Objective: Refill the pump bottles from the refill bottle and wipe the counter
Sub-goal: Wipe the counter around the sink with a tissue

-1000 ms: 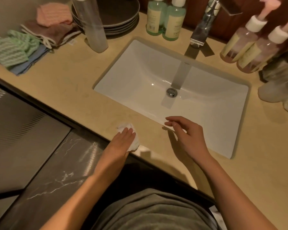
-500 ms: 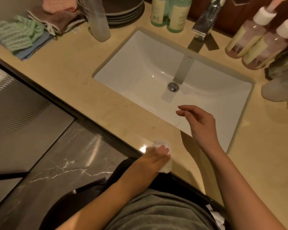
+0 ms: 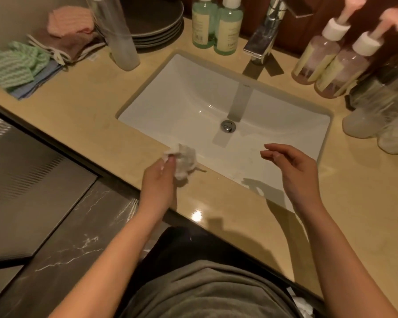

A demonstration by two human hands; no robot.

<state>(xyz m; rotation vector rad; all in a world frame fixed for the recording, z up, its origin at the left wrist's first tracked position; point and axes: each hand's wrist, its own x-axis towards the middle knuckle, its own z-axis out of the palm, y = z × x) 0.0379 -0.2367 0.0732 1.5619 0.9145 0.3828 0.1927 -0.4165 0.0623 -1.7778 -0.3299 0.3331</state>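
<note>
Left hand: fingers curled round crumpled white tissue, over counter at sink's near edge. Right hand: above sink's near-right corner, fingers loosely bent, holding nothing. 2 pink pump bottles: counter, back right.

green bottles cropped at top, pink pump heads blurred, clear bottles smeared at right edge

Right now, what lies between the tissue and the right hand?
In the head view, only the sink front wall and bare counter lie between the tissue and right hand.
</note>
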